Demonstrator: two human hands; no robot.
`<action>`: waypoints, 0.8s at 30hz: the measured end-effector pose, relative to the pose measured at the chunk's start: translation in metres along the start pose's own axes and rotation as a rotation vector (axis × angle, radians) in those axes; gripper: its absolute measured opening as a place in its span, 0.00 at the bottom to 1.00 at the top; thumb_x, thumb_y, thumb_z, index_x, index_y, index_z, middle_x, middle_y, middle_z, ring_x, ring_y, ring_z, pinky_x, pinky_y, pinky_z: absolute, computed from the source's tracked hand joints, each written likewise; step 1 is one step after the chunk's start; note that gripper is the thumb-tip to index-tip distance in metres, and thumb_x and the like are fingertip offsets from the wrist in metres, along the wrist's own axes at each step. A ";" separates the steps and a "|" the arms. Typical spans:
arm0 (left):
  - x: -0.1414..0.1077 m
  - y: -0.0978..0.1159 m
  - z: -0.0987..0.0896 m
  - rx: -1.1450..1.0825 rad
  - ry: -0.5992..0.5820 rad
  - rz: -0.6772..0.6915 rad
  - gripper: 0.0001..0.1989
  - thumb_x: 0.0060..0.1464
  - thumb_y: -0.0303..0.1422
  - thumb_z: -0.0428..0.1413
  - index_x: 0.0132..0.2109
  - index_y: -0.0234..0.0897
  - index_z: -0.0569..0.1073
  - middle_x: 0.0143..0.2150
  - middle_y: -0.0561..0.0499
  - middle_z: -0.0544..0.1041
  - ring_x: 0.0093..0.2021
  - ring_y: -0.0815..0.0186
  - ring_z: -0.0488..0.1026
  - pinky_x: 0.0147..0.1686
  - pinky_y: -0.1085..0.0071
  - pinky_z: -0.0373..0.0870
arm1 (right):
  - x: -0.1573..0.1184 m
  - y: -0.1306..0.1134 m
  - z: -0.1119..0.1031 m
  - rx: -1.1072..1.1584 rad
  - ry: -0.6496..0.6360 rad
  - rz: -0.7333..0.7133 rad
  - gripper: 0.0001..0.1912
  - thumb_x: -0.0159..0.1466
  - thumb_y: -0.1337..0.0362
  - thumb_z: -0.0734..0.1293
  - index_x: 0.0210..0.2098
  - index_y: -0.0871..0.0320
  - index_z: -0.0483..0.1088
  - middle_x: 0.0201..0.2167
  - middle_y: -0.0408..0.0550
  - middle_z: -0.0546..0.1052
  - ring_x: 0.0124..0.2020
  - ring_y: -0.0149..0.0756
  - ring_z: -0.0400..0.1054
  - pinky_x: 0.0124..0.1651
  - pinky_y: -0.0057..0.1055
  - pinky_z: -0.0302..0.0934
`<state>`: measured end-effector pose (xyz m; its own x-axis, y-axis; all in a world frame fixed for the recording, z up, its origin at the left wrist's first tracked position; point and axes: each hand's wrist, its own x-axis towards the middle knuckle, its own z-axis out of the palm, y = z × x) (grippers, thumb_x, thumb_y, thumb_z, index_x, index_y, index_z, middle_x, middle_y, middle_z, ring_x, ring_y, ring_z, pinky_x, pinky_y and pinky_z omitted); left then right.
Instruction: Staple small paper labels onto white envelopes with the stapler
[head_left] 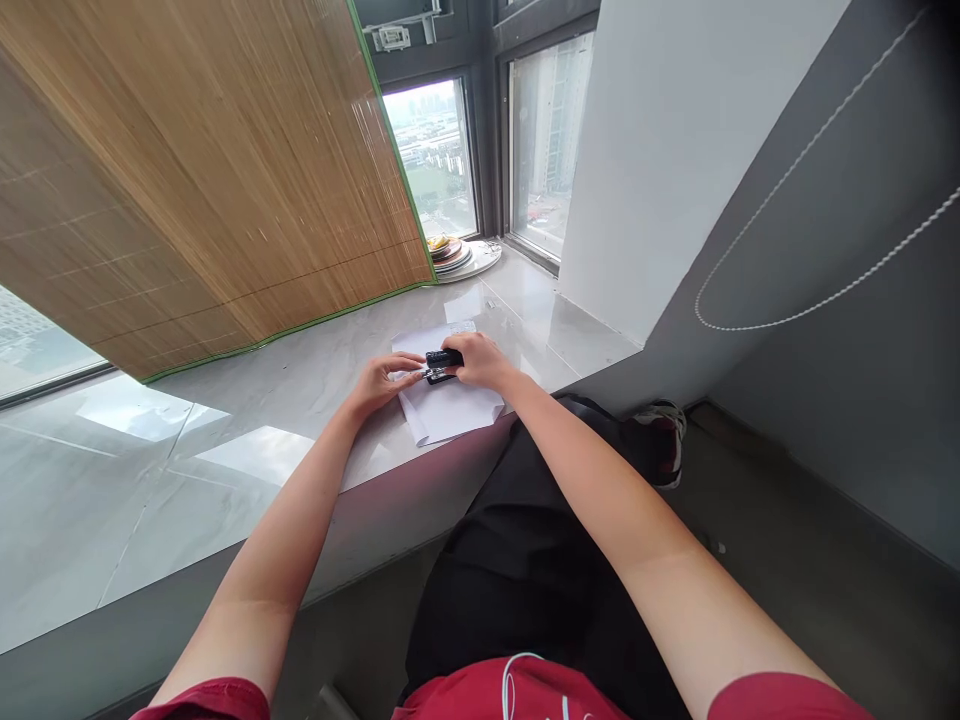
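Observation:
A black stapler (445,358) with a silvery metal part sits over white sheets of paper (454,408) on the window sill. My right hand (478,360) is closed around its right end. From the left, my left hand (384,382) brings thumb and fingers together at the stapler's metal part. Something small and silvery shows at those fingertips, too small to name. The stapler's upper and lower halves look apart, with the metal between them. Beneath my hands the sheets lie partly covered, and their near edge is slightly curled.
The glossy marble sill (255,440) drops off at its near edge, close to my legs. A bamboo blind (225,170) hangs down over it on the left. Stacked plates (454,258) stand in the window corner. A beaded cord (757,328) loops along the right wall.

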<state>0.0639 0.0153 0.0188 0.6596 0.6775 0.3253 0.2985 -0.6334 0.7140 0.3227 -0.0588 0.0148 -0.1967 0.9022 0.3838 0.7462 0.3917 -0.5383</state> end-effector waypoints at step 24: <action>0.002 0.004 0.009 0.101 0.048 0.121 0.13 0.60 0.46 0.70 0.39 0.41 0.88 0.46 0.42 0.87 0.45 0.56 0.84 0.49 0.58 0.80 | 0.000 -0.004 -0.002 -0.027 -0.012 0.039 0.12 0.64 0.71 0.74 0.47 0.56 0.80 0.47 0.52 0.84 0.51 0.50 0.74 0.60 0.44 0.61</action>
<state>0.0729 0.0107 0.0166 0.6621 0.6096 0.4359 0.2884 -0.7442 0.6025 0.3210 -0.0603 0.0181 -0.1750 0.9188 0.3537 0.7706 0.3514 -0.5317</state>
